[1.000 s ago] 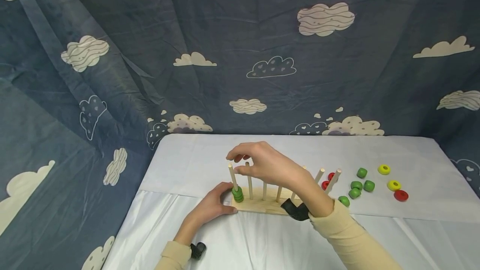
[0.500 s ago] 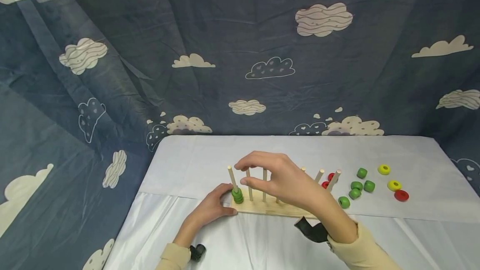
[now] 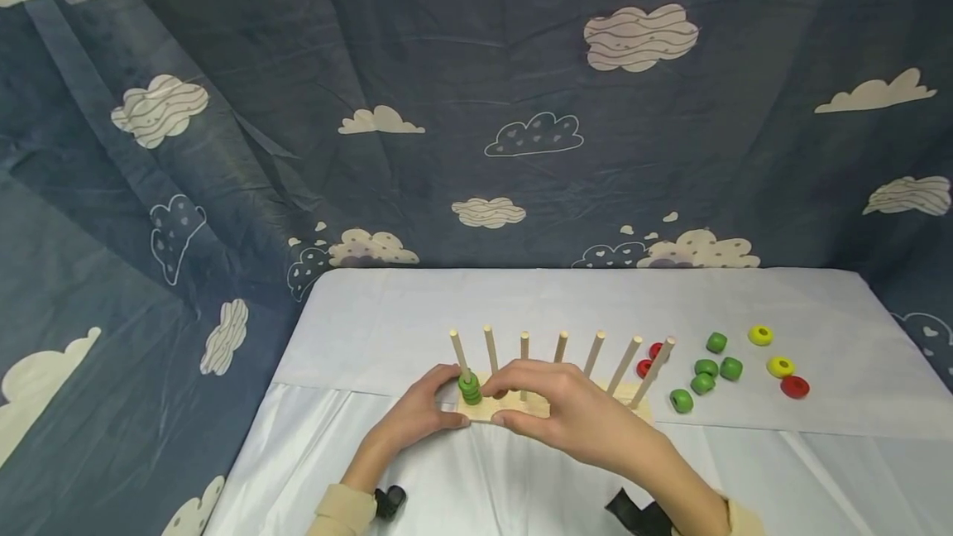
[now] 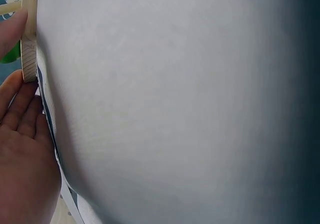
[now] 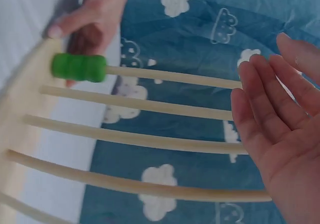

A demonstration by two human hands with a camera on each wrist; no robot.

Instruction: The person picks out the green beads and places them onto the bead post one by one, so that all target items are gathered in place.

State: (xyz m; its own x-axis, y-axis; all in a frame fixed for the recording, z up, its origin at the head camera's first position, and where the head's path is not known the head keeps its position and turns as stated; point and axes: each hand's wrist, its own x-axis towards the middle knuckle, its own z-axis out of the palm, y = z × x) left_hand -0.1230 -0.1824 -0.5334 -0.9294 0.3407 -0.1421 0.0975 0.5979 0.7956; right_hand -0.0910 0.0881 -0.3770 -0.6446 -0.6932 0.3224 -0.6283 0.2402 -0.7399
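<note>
A wooden peg board (image 3: 482, 410) with a row of several upright pegs (image 3: 490, 347) stands on the white cloth. My left hand (image 3: 413, 412) holds its left end, thumb in front and fingers behind; the left wrist view shows this hand (image 4: 25, 169) against the board's end (image 4: 30, 63). Green beads (image 3: 470, 388) are stacked at the foot of the leftmost peg. My right hand (image 3: 573, 416) hovers in front of the pegs, fingers loosely bent, hiding part of the board. In the right wrist view that hand (image 5: 287, 129) is empty beside the peg tips.
To the right of the board lie several loose green beads (image 3: 731, 369). Two yellow beads (image 3: 760, 335) and a red bead (image 3: 795, 387) lie farther right. Two more red beads (image 3: 644, 368) sit behind the rightmost pegs. A dark cloud-patterned curtain (image 3: 447, 172) hangs behind the table.
My right hand has come away from the top of the leftmost peg, moving down, right and nearer to me. My left hand has stayed at the board's end.
</note>
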